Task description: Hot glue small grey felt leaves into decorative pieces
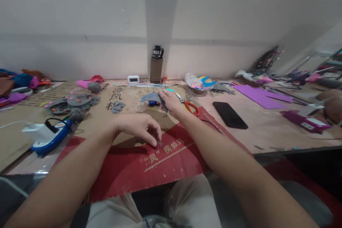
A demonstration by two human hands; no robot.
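My right hand (171, 102) grips a curved, pointed piece of grey-blue felt (151, 97) above the cardboard, its tip pointing left. Closer to me, my left hand (140, 128) hovers low over the red board (176, 165), fingers curled and thumb near the index finger. A small grey scrap (159, 143) shows at those fingertips. Scissors with orange handles (192, 108) lie just right of my right hand, partly hidden by the wrist. A small dark blue object (153, 103) sits below the felt. Several grey felt pieces (118, 107) are on the cardboard to the left.
At the left are a blue power strip (52, 140) and a pile of grey felt shapes with pink pins (73, 102). A bottle (156, 65) and a white digital clock (133, 79) stand at the back. Rightward lie a black phone (230, 114) and purple sheets (259, 96).
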